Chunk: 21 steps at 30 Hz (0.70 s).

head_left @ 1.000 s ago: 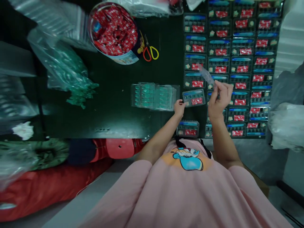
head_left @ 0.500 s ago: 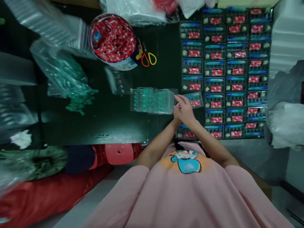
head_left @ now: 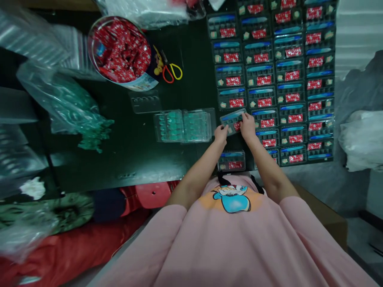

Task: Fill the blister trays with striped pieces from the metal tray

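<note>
Both hands hold one small clear tray [head_left: 233, 119] with a blue pen, a red packet and a small pale piece in it. My left hand [head_left: 220, 134] pinches its lower left corner, and my right hand [head_left: 248, 125] grips its right end. The tray is tilted, its right side higher in the view. Rows of similar filled trays [head_left: 265, 103] lie beyond and to the right. Nearer my body sits a single filled tray [head_left: 231, 161]. Left of my left hand are clear trays with green pieces [head_left: 182, 126].
A round tub of red packets [head_left: 122, 52] stands at the back left beside scissors [head_left: 172, 73]. An empty clear tray [head_left: 145, 102] lies in front of it. Further left are a bag of green pieces [head_left: 72, 101] and stacked clear plastic trays [head_left: 32, 42]. A red stool [head_left: 153, 194] is below the table edge.
My hands, close together before, are now apart at the two ends of the tray. The tray has turned and its pen now shows. The whole view has shifted.
</note>
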{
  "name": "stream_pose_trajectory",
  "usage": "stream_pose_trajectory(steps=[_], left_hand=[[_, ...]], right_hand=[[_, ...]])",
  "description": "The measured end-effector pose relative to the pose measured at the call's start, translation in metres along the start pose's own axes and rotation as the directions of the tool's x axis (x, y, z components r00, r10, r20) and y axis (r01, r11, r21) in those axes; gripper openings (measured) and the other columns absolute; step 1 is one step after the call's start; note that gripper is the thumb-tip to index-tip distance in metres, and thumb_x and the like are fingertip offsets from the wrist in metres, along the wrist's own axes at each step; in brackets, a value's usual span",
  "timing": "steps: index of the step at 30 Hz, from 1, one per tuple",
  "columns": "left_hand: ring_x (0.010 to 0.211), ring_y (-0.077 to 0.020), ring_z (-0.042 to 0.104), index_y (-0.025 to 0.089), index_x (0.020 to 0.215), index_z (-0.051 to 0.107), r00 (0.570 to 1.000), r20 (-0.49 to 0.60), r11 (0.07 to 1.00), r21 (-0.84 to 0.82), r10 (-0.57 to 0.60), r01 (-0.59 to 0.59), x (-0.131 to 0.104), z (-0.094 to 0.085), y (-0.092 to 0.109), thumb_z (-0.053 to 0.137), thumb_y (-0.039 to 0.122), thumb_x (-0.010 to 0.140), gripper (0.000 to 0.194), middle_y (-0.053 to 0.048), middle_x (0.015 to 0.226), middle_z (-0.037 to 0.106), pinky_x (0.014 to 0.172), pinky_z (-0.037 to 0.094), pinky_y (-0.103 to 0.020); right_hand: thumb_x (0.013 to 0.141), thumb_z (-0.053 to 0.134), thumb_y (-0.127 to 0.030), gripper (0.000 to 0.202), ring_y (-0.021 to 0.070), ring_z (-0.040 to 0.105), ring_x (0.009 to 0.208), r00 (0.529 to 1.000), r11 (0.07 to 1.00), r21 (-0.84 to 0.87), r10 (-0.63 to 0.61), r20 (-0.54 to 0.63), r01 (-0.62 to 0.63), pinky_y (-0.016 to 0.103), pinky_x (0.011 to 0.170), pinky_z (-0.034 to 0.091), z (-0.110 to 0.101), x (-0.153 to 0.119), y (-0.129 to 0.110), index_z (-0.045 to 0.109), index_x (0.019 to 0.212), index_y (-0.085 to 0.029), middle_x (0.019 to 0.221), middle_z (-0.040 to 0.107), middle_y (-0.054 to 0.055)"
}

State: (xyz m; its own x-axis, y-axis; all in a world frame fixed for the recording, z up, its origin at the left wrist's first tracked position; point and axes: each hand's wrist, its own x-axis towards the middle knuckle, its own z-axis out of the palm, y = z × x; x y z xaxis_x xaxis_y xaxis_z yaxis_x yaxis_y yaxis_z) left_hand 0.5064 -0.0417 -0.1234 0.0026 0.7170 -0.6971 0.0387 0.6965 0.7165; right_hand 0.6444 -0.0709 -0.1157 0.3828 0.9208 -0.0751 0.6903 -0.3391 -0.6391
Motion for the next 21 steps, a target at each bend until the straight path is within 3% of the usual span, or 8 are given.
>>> stream_pose_trajectory(steps=[3, 6, 9, 12, 15, 18, 21], left_hand=[[0.058, -0.0081, 0.05, 0.019, 0.089, 0.057, 0.998, -0.065, 1.0, -0.024, -0.009, 0.007, -0.009, 0.0, 0.003, 0.077, 0.03, 0.07, 0.029, 0.005, 0.071, 0.055, 0.059, 0.04, -0.021], [0.059, -0.0079, 0.052, 0.02, 0.091, 0.056, 0.999, 0.036, 0.998, -0.065, 0.022, -0.02, -0.031, -0.014, 0.008, 0.079, 0.029, 0.068, 0.034, 0.005, 0.072, 0.058, 0.058, 0.039, -0.02], [0.065, -0.0091, 0.057, 0.021, 0.096, 0.056, 0.988, 0.153, 0.998, -0.065, 0.034, -0.024, -0.064, -0.045, 0.007, 0.08, 0.03, 0.065, 0.04, 0.004, 0.076, 0.061, 0.059, 0.041, -0.019], [0.066, -0.0113, 0.058, 0.021, 0.096, 0.058, 0.975, 0.221, 1.0, 0.007, -0.015, 0.013, -0.1, -0.084, -0.009, 0.08, 0.032, 0.062, 0.042, 0.003, 0.075, 0.062, 0.061, 0.043, -0.022], [0.07, -0.0143, 0.058, 0.021, 0.092, 0.065, 0.983, 0.185, 0.985, 0.169, -0.014, -0.017, -0.125, -0.114, -0.037, 0.078, 0.032, 0.062, 0.035, 0.001, 0.076, 0.063, 0.065, 0.044, -0.025], [0.072, -0.0174, 0.057, 0.022, 0.089, 0.071, 0.989, 0.15, 0.934, 0.351, 0.013, -0.066, -0.135, -0.126, -0.061, 0.077, 0.031, 0.062, 0.029, 0.0, 0.073, 0.061, 0.07, 0.045, -0.029], [0.071, -0.018, 0.055, 0.023, 0.093, 0.074, 0.99, 0.122, 0.892, 0.437, 0.065, -0.113, -0.135, -0.127, -0.073, 0.078, 0.028, 0.06, 0.033, 0.001, 0.071, 0.058, 0.072, 0.045, -0.03]], right_hand=[[0.083, 0.047, -0.01, 0.049, 0.0278, 0.049, 0.124, 1.0, 1.0, 0.013, -0.015, 0.0, 0.015, 0.052, 0.109, 0.04, -0.007, -0.005, 0.001, 0.058, 0.131, -0.013, 0.131, 0.057, 0.019], [0.087, 0.052, -0.02, 0.049, 0.0282, 0.047, 0.128, 0.999, 0.998, 0.058, 0.002, -0.048, 0.001, 0.051, 0.11, 0.039, -0.019, -0.019, 0.0, 0.054, 0.136, -0.016, 0.137, 0.053, 0.018], [0.09, 0.052, -0.029, 0.052, 0.0268, 0.052, 0.124, 0.997, 0.985, 0.169, 0.052, -0.052, -0.042, 0.048, 0.107, 0.043, -0.034, -0.05, 0.002, 0.049, 0.14, -0.016, 0.135, 0.055, 0.017], [0.089, 0.053, -0.033, 0.051, 0.0244, 0.061, 0.106, 0.994, 0.957, 0.269, 0.093, 0.063, -0.107, 0.045, 0.098, 0.049, -0.044, -0.098, 0.006, 0.053, 0.137, -0.015, 0.12, 0.064, 0.015], [0.086, 0.057, -0.034, 0.047, 0.025, 0.064, 0.099, 0.984, 0.952, 0.27, 0.11, 0.143, -0.146, 0.044, 0.094, 0.052, -0.044, -0.148, 0.009, 0.06, 0.13, -0.017, 0.112, 0.067, 0.014], [0.085, 0.058, -0.032, 0.045, 0.0276, 0.063, 0.106, 0.981, 0.958, 0.235, 0.13, 0.144, -0.162, 0.047, 0.096, 0.051, -0.038, -0.183, 0.01, 0.062, 0.128, -0.02, 0.117, 0.066, 0.014], [0.087, 0.055, -0.029, 0.045, 0.0291, 0.06, 0.113, 0.983, 0.967, 0.192, 0.149, 0.111, -0.168, 0.049, 0.101, 0.049, -0.028, -0.196, 0.011, 0.061, 0.131, -0.02, 0.122, 0.063, 0.016]])
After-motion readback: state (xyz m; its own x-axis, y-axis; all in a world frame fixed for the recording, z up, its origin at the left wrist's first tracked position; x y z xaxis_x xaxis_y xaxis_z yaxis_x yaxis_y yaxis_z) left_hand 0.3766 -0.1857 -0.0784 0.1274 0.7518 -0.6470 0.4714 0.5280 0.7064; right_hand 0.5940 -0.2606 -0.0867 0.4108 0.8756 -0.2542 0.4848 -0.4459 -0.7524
